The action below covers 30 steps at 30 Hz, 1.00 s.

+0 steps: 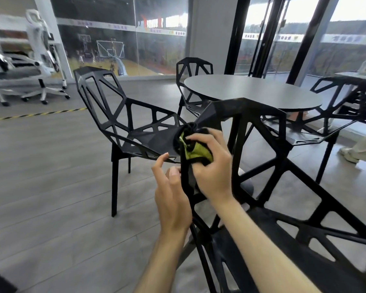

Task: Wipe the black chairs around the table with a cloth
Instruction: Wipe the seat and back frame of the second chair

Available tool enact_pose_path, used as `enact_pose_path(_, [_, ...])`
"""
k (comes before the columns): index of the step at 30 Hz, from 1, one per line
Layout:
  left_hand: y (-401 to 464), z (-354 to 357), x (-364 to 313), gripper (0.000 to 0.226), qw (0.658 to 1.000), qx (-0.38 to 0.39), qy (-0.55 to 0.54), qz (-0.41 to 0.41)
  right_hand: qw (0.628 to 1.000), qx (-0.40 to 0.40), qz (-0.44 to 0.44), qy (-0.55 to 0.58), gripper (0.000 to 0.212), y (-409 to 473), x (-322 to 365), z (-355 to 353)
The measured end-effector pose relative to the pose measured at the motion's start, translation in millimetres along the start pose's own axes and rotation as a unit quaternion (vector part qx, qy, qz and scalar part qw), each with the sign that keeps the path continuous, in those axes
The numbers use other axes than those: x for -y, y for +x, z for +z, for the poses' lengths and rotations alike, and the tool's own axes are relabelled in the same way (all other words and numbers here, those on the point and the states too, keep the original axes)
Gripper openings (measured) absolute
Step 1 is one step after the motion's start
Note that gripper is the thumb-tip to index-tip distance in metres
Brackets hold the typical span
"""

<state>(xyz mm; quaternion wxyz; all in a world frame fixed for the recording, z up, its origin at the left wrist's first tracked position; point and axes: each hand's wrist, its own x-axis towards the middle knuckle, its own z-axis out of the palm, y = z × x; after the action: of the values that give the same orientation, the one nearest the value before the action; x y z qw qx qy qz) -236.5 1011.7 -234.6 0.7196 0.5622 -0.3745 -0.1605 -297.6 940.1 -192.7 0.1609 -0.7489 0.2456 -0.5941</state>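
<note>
The soft, light cloth (195,151) is bunched in the right hand (211,166) against the rigid near chair (260,166) strut, while the left hand (171,187), fingers loosely spread beside that strut, holds nothing.

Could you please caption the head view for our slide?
Right hand presses a green-black cloth against the nearest black chair beside the round table.

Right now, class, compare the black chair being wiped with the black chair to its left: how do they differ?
1. The near chair has the right hand pressing a green-and-black cloth against its frame; the left chair is untouched.
2. The near chair shows its back to the camera; the left chair shows its open seat.
3. The near chair fills the foreground; the left chair stands farther off.

Both share the same black geometric lattice frame.
</note>
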Motion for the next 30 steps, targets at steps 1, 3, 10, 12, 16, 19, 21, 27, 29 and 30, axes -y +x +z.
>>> enact_pose_path(1, [0,-1,0,0.05,1.0,0.009,0.001,-0.006,1.0,-0.013,0.011,-0.004,0.041,12,-2,1])
enact_pose_path(3, [-1,-5,2,0.052,0.999,0.028,-0.002,-0.018,0.997,-0.058,0.048,0.002,0.04,35,-3,7])
enact_pose_path(10, [10,-18,-6,0.068,0.995,0.066,-0.046,-0.056,0.998,-0.017,0.05,0.02,0.045,-14,-3,4])
enact_pose_path(12, [12,-17,-6,0.064,0.995,0.066,-0.047,-0.055,0.998,0.007,0.057,0.017,0.044,-36,-8,-2])
enact_pose_path(16, [14,-17,-10,0.049,0.994,0.075,-0.047,-0.057,0.994,0.075,0.077,-0.022,0.044,-102,-24,-14])
enact_pose_path(19, [13,-16,-13,0.045,0.995,0.081,-0.032,-0.055,0.988,0.105,0.102,-0.036,0.043,-121,-28,-25])
enact_pose_path(21, [14,-16,-10,0.047,0.996,0.08,-0.019,-0.045,0.99,0.102,0.087,-0.037,0.041,-105,-23,-25])
enact_pose_path(27, [18,-17,-3,0.047,0.996,0.067,-0.026,-0.042,0.997,0.005,0.076,-0.018,0.041,-53,2,4])
enact_pose_path(29, [19,-16,-5,0.049,0.997,0.063,-0.017,-0.036,0.997,0.024,0.074,-0.026,0.042,-72,-7,2])
enact_pose_path(30, [20,-15,-5,0.051,0.998,0.061,-0.009,-0.034,0.996,0.041,0.069,-0.028,0.042,-85,-13,-3])
